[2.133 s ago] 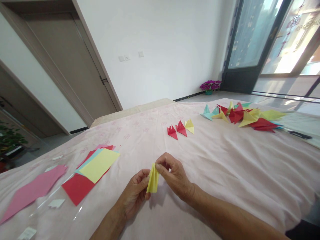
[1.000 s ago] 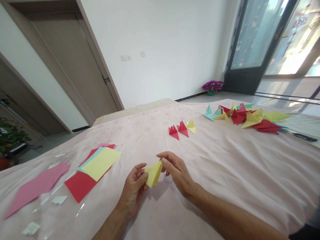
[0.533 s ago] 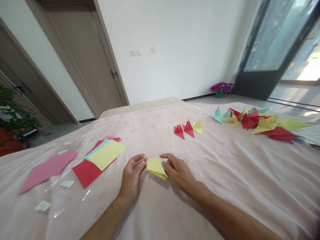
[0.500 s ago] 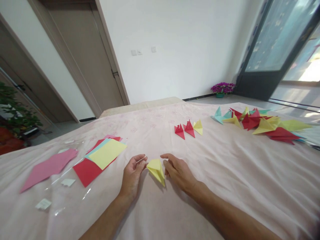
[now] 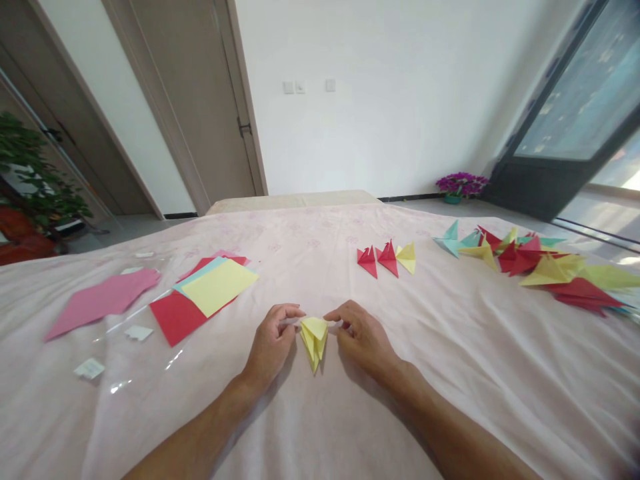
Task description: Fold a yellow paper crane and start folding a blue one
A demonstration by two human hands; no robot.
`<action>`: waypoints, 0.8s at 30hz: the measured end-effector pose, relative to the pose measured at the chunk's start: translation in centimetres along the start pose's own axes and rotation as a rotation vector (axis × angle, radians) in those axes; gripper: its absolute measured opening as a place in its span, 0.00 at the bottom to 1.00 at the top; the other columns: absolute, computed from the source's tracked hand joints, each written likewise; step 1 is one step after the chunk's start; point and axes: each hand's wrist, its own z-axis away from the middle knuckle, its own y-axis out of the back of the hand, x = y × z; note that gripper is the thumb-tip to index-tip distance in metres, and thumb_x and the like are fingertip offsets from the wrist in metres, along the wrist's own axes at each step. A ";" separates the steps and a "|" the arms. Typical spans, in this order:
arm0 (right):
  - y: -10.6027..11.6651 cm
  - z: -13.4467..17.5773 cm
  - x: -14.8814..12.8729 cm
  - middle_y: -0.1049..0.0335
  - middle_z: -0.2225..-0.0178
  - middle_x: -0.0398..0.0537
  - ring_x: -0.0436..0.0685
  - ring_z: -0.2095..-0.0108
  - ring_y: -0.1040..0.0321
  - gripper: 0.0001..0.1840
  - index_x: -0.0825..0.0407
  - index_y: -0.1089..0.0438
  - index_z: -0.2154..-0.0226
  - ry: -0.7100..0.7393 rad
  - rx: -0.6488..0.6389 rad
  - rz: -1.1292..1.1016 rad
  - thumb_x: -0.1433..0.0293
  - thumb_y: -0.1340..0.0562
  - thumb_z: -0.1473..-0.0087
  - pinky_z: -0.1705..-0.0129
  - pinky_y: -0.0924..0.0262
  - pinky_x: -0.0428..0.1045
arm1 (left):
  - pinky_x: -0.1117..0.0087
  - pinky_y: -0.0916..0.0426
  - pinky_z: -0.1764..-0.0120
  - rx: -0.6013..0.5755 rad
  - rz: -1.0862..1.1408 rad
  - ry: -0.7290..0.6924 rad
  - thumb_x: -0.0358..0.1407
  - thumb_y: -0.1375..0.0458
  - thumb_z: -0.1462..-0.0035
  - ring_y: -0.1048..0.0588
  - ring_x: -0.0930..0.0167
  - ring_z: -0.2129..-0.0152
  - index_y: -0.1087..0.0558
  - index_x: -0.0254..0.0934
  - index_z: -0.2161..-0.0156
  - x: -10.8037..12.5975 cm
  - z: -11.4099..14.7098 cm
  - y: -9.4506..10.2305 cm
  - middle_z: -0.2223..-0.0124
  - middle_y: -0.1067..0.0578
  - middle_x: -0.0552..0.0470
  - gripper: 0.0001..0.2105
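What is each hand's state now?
Left hand: fingertips at the left edge of the yellow folded paper; grip cannot be told.
Right hand: fingertips at the paper's right edge; grip cannot be told.

It's pale yellow at near centre on the folded paper (image 5: 314, 340)! Over on the left, solid pink for the single sheet (image 5: 103, 301), then yellow, light blue, red and a peek of pink in the paper stack (image 5: 220, 287). Far centre, two red birds (image 5: 387, 259), one yellow piece (image 5: 407, 257); right, red, yellow and turquoise fill the heap (image 5: 550, 269). The tablecloth (image 5: 310, 420) runs pale pink, faint flowery marks on its far side.
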 end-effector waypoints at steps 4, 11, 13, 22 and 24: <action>0.1 -0.1 -0.2 0.30 0.65 0.44 0.52 0.68 0.34 0.21 0.48 0.24 0.61 -0.040 -0.034 -0.061 0.80 0.44 0.56 0.64 0.41 0.47 | 0.71 0.32 0.56 -0.069 -0.024 0.021 0.27 0.40 0.51 0.26 0.66 0.60 0.21 0.38 0.66 0.4 -0.1 0.1 0.57 0.24 0.47 0.08; 0.2 -0.1 -0.6 0.29 0.64 0.44 0.53 0.66 0.33 0.14 0.48 0.23 0.62 -0.059 -0.082 -0.088 0.74 0.40 0.52 0.64 0.41 0.47 | 0.69 0.32 0.56 -0.165 -0.116 -0.063 0.29 0.37 0.51 0.27 0.64 0.57 0.20 0.40 0.62 0.0 0.1 0.1 0.55 0.25 0.46 0.10; 0.1 -0.1 -0.7 0.29 0.64 0.45 0.53 0.66 0.33 0.13 0.49 0.24 0.62 -0.068 -0.075 -0.069 0.72 0.39 0.50 0.63 0.41 0.47 | 0.69 0.32 0.56 -0.165 -0.139 -0.077 0.30 0.36 0.51 0.27 0.65 0.57 0.20 0.41 0.62 -0.1 0.2 0.1 0.55 0.25 0.46 0.09; -0.6 -0.6 -1.0 0.29 0.65 0.45 0.53 0.65 0.33 0.10 0.47 0.23 0.63 -0.128 -0.061 0.032 0.69 0.40 0.46 0.66 0.44 0.47 | 0.69 0.33 0.64 -0.147 -0.403 -0.102 0.37 0.40 0.44 0.26 0.68 0.68 0.21 0.40 0.65 -0.7 -0.7 -0.1 0.64 0.24 0.49 0.06; -0.6 -0.6 -1.1 0.29 0.65 0.45 0.53 0.65 0.33 0.11 0.47 0.23 0.62 -0.134 -0.065 0.041 0.69 0.40 0.46 0.66 0.44 0.46 | 0.69 0.33 0.64 -0.152 -0.400 -0.101 0.36 0.40 0.44 0.26 0.68 0.67 0.21 0.40 0.65 -0.7 -0.8 -0.2 0.64 0.24 0.50 0.06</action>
